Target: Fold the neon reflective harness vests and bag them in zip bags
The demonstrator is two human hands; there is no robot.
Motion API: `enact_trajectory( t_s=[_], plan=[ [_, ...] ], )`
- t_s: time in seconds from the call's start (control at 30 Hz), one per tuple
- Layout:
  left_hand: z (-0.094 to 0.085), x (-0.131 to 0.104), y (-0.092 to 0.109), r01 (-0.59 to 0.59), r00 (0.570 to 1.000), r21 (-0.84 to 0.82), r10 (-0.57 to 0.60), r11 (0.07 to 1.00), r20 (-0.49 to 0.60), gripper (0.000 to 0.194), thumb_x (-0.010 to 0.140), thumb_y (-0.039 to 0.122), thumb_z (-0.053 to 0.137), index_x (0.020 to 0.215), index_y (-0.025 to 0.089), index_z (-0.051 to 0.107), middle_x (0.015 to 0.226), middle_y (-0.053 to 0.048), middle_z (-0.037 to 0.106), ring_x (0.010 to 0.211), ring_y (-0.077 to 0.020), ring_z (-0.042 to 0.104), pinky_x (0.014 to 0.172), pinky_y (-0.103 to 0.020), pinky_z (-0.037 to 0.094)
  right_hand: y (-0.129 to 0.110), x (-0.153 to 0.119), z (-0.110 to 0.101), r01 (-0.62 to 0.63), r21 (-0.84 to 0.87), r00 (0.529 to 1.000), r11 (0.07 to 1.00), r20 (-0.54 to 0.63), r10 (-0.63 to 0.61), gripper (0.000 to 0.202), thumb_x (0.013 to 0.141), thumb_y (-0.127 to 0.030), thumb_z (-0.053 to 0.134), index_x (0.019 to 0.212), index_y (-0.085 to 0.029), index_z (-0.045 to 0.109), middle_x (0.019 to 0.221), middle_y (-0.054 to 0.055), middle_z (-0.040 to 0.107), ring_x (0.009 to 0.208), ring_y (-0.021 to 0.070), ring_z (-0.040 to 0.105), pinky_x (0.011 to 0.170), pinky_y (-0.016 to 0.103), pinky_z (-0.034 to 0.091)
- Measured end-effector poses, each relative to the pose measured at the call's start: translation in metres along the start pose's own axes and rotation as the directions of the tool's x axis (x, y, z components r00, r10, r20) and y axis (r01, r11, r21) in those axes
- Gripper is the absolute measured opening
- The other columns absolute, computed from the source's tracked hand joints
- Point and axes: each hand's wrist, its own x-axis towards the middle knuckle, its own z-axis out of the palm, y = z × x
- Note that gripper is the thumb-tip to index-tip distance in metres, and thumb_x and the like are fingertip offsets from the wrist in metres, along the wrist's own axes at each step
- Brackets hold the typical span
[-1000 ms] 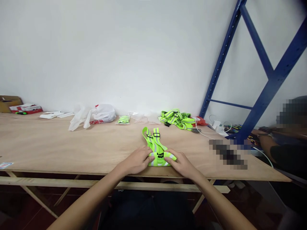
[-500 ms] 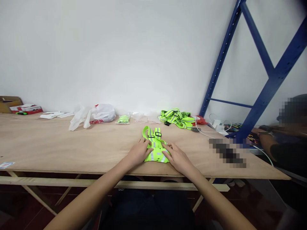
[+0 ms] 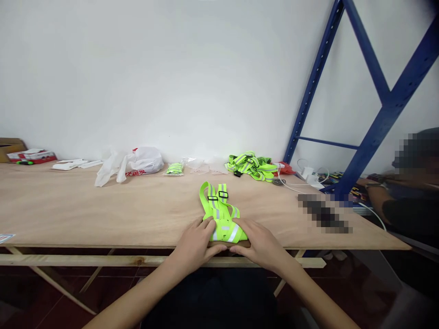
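Observation:
A neon-yellow reflective vest [image 3: 223, 232] made of straps with silver stripes lies at the table's front edge, its lower part folded. Two shoulder straps with black buckles stretch away from me. My left hand [image 3: 196, 241] grips the fold from the left, fingers on top and thumb at the near edge. From the right, my right hand [image 3: 262, 240] grips it the same way, the two thumb tips close together. Parts of the fold are hidden under my fingers.
Along the wall stand a white plastic bag [image 3: 147, 161], a bagged yellow bundle [image 3: 175, 168] and a heap of similar straps [image 3: 252, 165]. A blue metal rack [image 3: 369, 137] rises at the right, with cables beside it. Another person's arm [image 3: 379, 197] is at the far right.
The vest's folded lower part has come nearer to me, to the table edge. Both hands moved with it, and their thumbs have shifted from on top to the near edge.

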Motion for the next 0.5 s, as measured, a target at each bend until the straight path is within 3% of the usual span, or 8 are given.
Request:
enact_trajectory(
  t_s=[0.2, 0.37, 0.5],
  plan=[
    [-0.0059, -0.0055, -0.0003, -0.013, 0.999, -0.129, 0.018, 0.992, 0.043, 0.029, 0.092, 0.045, 0.062, 0.103, 0.022, 0.049, 0.113, -0.01, 0.064, 0.105, -0.0291, 0.061, 0.088, -0.041, 0.051, 0.004, 0.0001, 0.0001, 0.093, 0.08, 0.996, 0.992, -0.018, -0.092, 0.057, 0.079, -0.043, 0.078, 0.129, -0.021, 0.062, 0.125, 0.013, 0.066, 0.116, 0.0295, 0.063, 0.098, 0.042, 0.052],
    [-0.0025, -0.0064, -0.0032, -0.006, 0.999, -0.168, 0.012, 0.986, 0.032, 0.03, 0.091, 0.041, 0.064, 0.109, 0.022, 0.048, 0.128, -0.013, 0.06, 0.113, -0.0298, 0.061, 0.092, -0.042, 0.051, 0.0065, 0.0028, 0.0007, 0.102, 0.155, 0.994, 0.983, -0.041, -0.097, 0.049, 0.08, -0.038, 0.078, 0.125, -0.021, 0.065, 0.15, 0.015, 0.045, 0.127, 0.0285, 0.056, 0.102, 0.039, 0.05],
    [-0.0002, -0.0082, -0.0032, 0.001, 1.0, -0.13, 0.002, 0.992, 0.028, 0.03, 0.092, 0.04, 0.062, 0.111, 0.022, 0.047, 0.147, -0.016, 0.047, 0.123, -0.0332, 0.058, 0.096, -0.047, 0.051, 0.0068, 0.0041, 0.0008, 0.107, 0.11, 0.994, 0.988, 0.012, -0.109, 0.059, 0.079, -0.043, 0.078, 0.13, -0.019, 0.06, 0.134, 0.016, 0.061, 0.125, 0.0313, 0.055, 0.104, 0.045, 0.047]
  ],
)
